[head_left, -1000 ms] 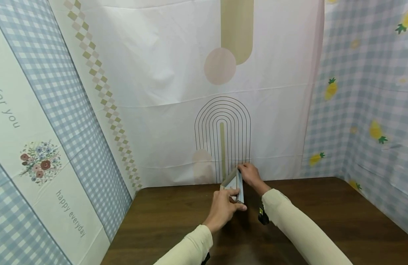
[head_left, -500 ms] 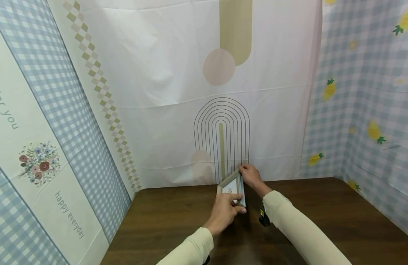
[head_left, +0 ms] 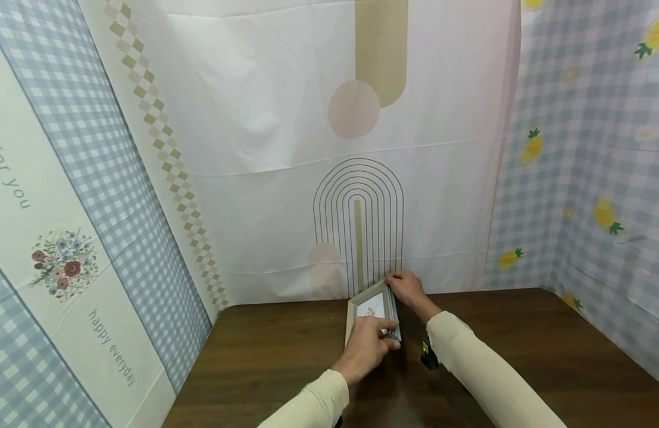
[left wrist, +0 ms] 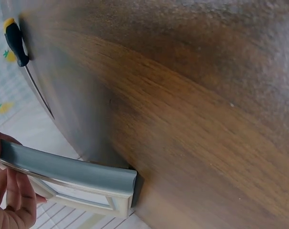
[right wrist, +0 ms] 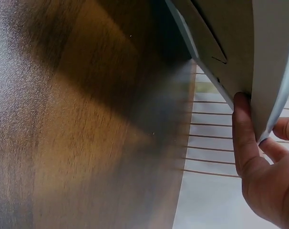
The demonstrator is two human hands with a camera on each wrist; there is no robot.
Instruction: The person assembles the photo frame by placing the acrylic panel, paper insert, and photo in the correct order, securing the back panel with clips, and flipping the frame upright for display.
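Observation:
A pale picture frame (head_left: pixel 350 312) with a small floral print (head_left: pixel 371 306) is held tilted near the table's far edge. My left hand (head_left: pixel 363 345) pinches its near side, covering the lower print; in the left wrist view the fingers hold the frame's grey-blue outer edge (left wrist: pixel 68 164). At the upper far corner, my right hand (head_left: pixel 408 288) grips the frame between thumb and fingers. Its brown backing board (right wrist: pixel 237 36) shows in the right wrist view, with the fingers (right wrist: pixel 244 129) against the rear. Whether the frame touches the table is unclear.
A screwdriver (left wrist: pixel 15 43) with a dark, yellow-tipped handle lies on the brown wooden table (head_left: pixel 276 351), seen in the left wrist view. Behind the table hangs a white patterned cloth (head_left: pixel 265 226). A checked pineapple cloth (head_left: pixel 564 178) hangs at the right.
The frame has turned so more of its printed front faces the head camera, and it has come slightly nearer. Both hands have moved slightly down with it, keeping their hold.

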